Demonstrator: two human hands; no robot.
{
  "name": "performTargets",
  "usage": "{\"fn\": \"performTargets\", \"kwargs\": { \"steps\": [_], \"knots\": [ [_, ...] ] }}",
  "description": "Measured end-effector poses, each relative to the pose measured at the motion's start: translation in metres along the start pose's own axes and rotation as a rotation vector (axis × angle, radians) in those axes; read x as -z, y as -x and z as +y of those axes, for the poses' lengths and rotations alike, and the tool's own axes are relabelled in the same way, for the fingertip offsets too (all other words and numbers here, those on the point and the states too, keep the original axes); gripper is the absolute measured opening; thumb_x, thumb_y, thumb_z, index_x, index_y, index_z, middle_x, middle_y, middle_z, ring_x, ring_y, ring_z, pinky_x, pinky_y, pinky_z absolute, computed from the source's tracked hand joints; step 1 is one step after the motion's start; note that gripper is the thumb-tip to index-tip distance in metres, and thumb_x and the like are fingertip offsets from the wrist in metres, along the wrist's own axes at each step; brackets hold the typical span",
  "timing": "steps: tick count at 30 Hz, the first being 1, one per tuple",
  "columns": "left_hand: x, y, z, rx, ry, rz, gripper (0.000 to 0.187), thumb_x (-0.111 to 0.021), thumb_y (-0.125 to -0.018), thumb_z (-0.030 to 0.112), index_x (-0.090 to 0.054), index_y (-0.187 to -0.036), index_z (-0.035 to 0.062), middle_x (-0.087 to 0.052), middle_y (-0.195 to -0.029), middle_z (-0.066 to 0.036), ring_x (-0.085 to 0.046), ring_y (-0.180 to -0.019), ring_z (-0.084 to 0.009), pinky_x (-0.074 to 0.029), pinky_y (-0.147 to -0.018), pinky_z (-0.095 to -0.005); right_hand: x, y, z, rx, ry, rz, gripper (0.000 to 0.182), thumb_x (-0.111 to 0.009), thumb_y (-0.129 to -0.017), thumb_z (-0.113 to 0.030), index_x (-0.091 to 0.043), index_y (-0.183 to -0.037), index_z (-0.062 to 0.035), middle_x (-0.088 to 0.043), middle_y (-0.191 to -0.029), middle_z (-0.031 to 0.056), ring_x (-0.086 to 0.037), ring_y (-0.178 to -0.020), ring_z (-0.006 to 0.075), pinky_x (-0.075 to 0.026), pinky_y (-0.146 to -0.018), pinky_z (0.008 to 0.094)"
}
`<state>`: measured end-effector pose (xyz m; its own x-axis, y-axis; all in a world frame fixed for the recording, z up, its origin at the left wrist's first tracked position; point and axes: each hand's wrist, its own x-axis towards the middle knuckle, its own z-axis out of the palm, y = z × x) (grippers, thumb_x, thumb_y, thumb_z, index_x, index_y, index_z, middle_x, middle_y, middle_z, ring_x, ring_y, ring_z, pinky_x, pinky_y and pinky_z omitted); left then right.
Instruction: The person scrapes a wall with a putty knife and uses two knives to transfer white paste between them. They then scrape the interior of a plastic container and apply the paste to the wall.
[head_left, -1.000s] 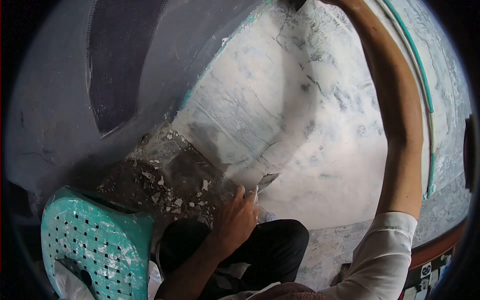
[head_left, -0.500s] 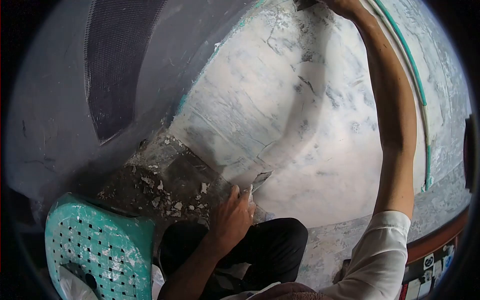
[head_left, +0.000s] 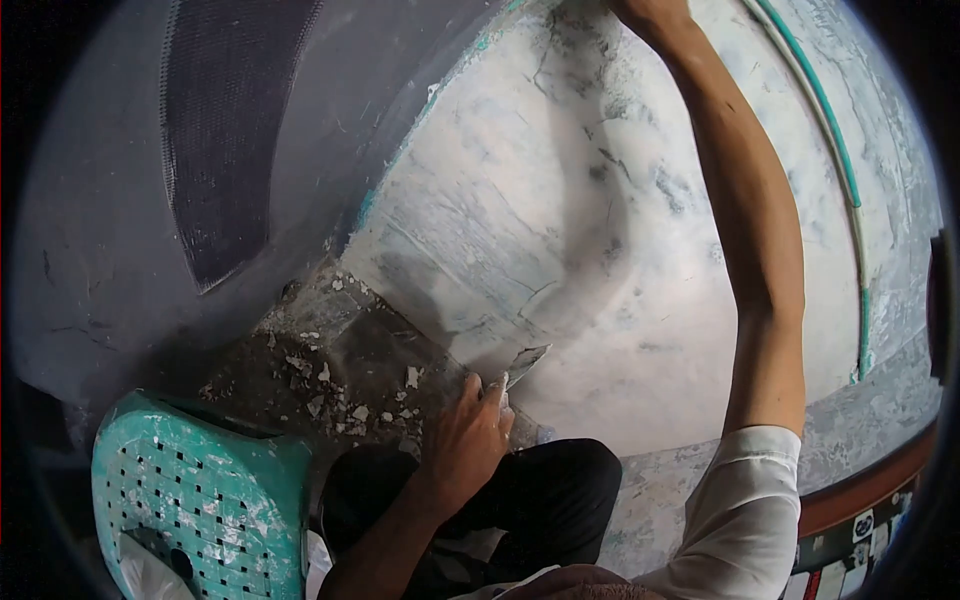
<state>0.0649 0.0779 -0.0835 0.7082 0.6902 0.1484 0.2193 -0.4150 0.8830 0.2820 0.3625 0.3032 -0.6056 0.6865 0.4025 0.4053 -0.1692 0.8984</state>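
My left hand [head_left: 468, 440] is closed around a putty knife [head_left: 528, 362], held low in front of my knees, its blade smeared with white and angled up to the right. Behind the blade stands a white, patchy wall [head_left: 680, 300] with grey smears and scraped spots. My right arm reaches up across this wall, and my right hand [head_left: 650, 12] is at the top edge of the view, close to a rough grey strip. Its fingers are cut off by the frame; the dark flat blade of a scraper showed at them a moment ago.
A paint-spattered green plastic stool [head_left: 200, 490] stands at lower left, with a clear plastic bag on it. Broken plaster flakes [head_left: 335, 400] litter the dark floor. A grey surface with a dark mesh strip [head_left: 230, 130] is on the left. A green pipe [head_left: 835, 150] runs along the right.
My right hand has moved left and slightly up, carrying the scraper's blade out of view. The arm's shadow on the wall has shifted left. My left hand stays almost still with the putty knife.
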Motion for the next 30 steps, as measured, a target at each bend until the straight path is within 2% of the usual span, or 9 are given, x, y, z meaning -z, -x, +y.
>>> {"fn": "performTargets", "kwargs": {
  "steps": [6, 8, 15, 17, 19, 22, 26, 28, 30],
  "knots": [
    [0.003, 0.001, 0.006, 0.030, 0.047, -0.043, 0.046, -0.060, -0.105, 0.023, -0.057, -0.144, -0.0010, -0.059, -0.124, -0.026, -0.070, -0.101, -0.0435, -0.058, -0.086, -0.0501, 0.011, 0.045, -0.010, -0.038, 0.120, -0.102, 0.017, -0.058, -0.094, -0.015, -0.073, -0.095, -0.0076, -0.071, -0.100, 0.0155, -0.073, -0.085, 0.0335, -0.059, -0.069, 0.0485],
    [0.006, 0.000, 0.004, 0.035, 0.050, -0.031, 0.046, -0.060, -0.105, 0.023, -0.057, -0.144, -0.0014, -0.059, -0.124, -0.026, -0.069, -0.101, -0.0443, -0.057, -0.086, -0.0506, 0.026, 0.079, 0.006, -0.066, 0.094, -0.251, 0.012, -0.056, -0.097, -0.014, -0.065, -0.095, -0.0061, -0.070, -0.108, 0.0197, -0.073, -0.085, 0.0388, -0.059, -0.069, 0.0506],
    [0.001, 0.000, 0.002, 0.033, 0.042, -0.056, 0.044, -0.060, -0.104, 0.023, -0.059, -0.141, -0.0027, -0.059, -0.125, -0.027, -0.068, -0.104, -0.0456, -0.057, -0.090, -0.0512, 0.076, 0.092, 0.007, -0.095, 0.119, -0.097, 0.038, -0.054, -0.097, -0.010, -0.072, -0.128, -0.0211, -0.068, -0.106, 0.0093, -0.072, -0.092, 0.0319, -0.060, -0.069, 0.0480],
    [-0.010, 0.002, -0.007, -0.098, -0.069, 0.127, 0.044, -0.063, -0.102, 0.021, -0.058, -0.139, -0.0035, -0.059, -0.119, -0.025, -0.072, -0.097, -0.0429, -0.060, -0.082, -0.0499, 0.057, 0.064, -0.006, -0.178, 0.034, -0.117, 0.022, -0.056, -0.095, -0.014, -0.077, -0.102, -0.0136, -0.070, -0.105, 0.0146, -0.073, -0.087, 0.0327, -0.059, -0.068, 0.0465],
    [-0.008, 0.003, -0.006, -0.081, -0.053, 0.106, 0.044, -0.063, -0.102, 0.021, -0.058, -0.138, -0.0034, -0.059, -0.119, -0.024, -0.072, -0.097, -0.0428, -0.059, -0.082, -0.0499, 0.031, 0.035, -0.025, -0.165, 0.025, -0.102, 0.032, -0.053, -0.096, -0.012, -0.080, -0.111, -0.0228, -0.070, -0.109, 0.0138, -0.072, -0.091, 0.0326, -0.060, -0.069, 0.0455],
    [0.001, 0.002, 0.001, -0.009, -0.006, 0.015, 0.045, -0.062, -0.103, 0.022, -0.058, -0.140, -0.0026, -0.059, -0.125, -0.027, -0.070, -0.102, -0.0443, -0.058, -0.087, -0.0502, 0.000, 0.012, -0.051, -0.132, 0.064, -0.008, 0.023, -0.060, -0.097, -0.020, -0.077, -0.096, -0.0055, -0.071, -0.107, 0.0155, -0.072, -0.091, 0.0341, -0.058, -0.073, 0.0451],
    [0.011, 0.005, 0.006, 0.043, 0.016, -0.053, 0.047, -0.062, -0.104, 0.023, -0.057, -0.144, -0.0015, -0.058, -0.135, -0.030, -0.068, -0.110, -0.0458, -0.057, -0.094, -0.0498, 0.002, 0.029, -0.059, -0.127, 0.077, 0.006, 0.023, -0.063, -0.096, -0.022, -0.077, -0.095, -0.0032, -0.072, -0.104, 0.0163, -0.073, -0.092, 0.0336, -0.057, -0.073, 0.0444],
    [0.011, 0.006, 0.005, 0.043, 0.018, -0.042, 0.047, -0.062, -0.104, 0.023, -0.057, -0.144, -0.0011, -0.058, -0.134, -0.030, -0.068, -0.110, -0.0459, -0.057, -0.093, -0.0502, 0.025, 0.042, -0.048, -0.156, 0.197, -0.325, 0.023, -0.062, -0.097, -0.021, -0.077, -0.094, -0.0045, -0.072, -0.102, 0.0177, -0.073, -0.091, 0.0334, -0.057, -0.070, 0.0454],
    [0.011, 0.004, 0.002, 0.037, 0.007, -0.017, 0.047, -0.062, -0.104, 0.023, -0.057, -0.144, -0.0007, -0.058, -0.133, -0.030, -0.068, -0.109, -0.0460, -0.057, -0.093, -0.0507, 0.050, 0.053, -0.030, -0.167, 0.158, -0.361, 0.021, -0.060, -0.096, -0.018, -0.076, -0.095, -0.0049, -0.071, -0.103, 0.0189, -0.073, -0.089, 0.0324, -0.056, -0.067, 0.0464]
  ]
}}
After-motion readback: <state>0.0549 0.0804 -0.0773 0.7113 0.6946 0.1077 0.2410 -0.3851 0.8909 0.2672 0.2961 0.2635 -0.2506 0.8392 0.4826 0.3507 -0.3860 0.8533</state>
